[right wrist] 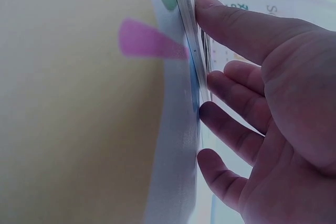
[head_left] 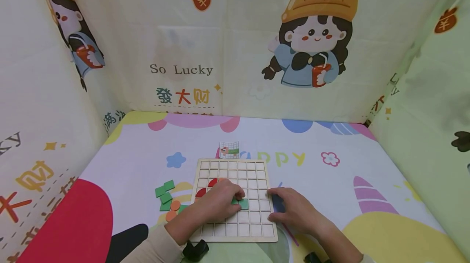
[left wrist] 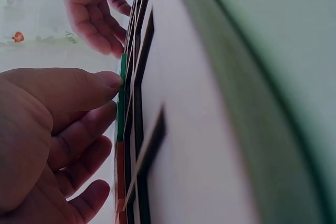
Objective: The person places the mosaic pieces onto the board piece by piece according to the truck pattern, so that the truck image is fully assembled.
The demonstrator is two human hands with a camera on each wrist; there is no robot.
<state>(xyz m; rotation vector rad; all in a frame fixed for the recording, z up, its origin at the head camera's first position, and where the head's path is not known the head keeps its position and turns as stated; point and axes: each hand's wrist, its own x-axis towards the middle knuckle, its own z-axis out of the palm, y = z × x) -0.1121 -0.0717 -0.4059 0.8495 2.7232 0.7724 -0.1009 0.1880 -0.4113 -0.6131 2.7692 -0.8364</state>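
From my remote seat, I see the left hand [head_left: 219,202] in a loose grip, thumb against a green tile [head_left: 244,204], fingers lightly bent, nothing clasped; the right hand [head_left: 295,211] is loosely spread, its thumb at the right edge of the board [head_left: 253,230]; a sideways push from the left thumb could skew the tile, and a bump at that edge could slide the board across the bench [head_left: 312,144]; the tile lies flat near the board's middle; squarish, it shows no long axis or pointing end, its sides roughly following the grid.
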